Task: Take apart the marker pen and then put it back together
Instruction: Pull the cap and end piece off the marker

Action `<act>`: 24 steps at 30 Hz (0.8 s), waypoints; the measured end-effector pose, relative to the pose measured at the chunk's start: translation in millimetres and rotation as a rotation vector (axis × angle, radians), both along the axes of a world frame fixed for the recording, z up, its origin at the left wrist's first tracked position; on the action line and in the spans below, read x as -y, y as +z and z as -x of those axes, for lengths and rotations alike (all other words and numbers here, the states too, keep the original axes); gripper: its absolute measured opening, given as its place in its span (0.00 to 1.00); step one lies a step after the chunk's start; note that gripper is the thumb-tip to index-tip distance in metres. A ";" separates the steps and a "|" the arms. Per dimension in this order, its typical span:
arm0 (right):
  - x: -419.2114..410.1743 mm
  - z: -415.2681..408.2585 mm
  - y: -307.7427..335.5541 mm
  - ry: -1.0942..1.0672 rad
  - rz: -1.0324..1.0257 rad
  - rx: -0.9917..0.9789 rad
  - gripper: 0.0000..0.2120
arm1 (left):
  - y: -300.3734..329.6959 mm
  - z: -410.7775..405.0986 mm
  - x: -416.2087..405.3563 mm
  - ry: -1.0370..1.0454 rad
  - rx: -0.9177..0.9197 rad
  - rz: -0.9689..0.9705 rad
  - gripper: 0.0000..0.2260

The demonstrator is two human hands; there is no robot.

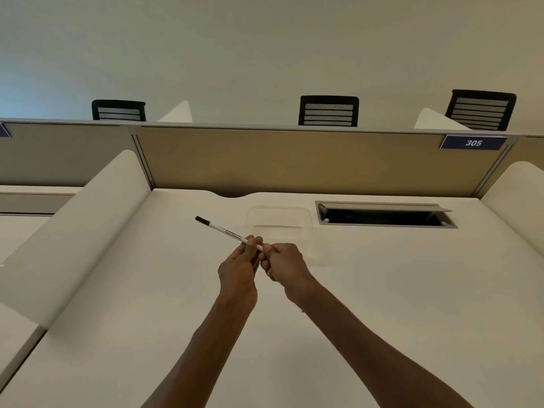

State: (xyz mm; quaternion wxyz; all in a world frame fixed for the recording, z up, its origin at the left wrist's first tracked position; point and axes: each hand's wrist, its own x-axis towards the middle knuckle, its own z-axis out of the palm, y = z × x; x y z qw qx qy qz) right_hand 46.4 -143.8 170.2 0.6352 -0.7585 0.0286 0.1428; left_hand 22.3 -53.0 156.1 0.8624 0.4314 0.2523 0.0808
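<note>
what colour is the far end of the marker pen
Black, on the marker pen, whose barrel is white with dark print; the head view shows it.

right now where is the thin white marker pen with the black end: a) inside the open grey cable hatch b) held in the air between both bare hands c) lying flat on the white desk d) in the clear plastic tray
b: the thin white marker pen is above the white desk, pinched by the left hand and the right hand at its near end.
</note>
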 end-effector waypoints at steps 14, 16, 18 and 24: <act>5.1 -0.5 -22.1 0.082 0.638 0.919 0.10 | 13.6 -0.9 -3.8 0.028 -0.043 0.031 0.07; 5.9 -5.0 -8.4 0.159 0.369 0.537 0.17 | 12.5 -0.3 -8.7 -0.013 0.003 -0.021 0.09; 7.8 -9.4 4.8 0.192 0.081 0.205 0.17 | 11.9 0.7 -12.2 -0.052 0.030 -0.075 0.09; 16.8 -20.7 15.8 0.352 -0.146 -0.119 0.20 | 11.4 3.6 -14.2 -0.110 0.030 -0.141 0.08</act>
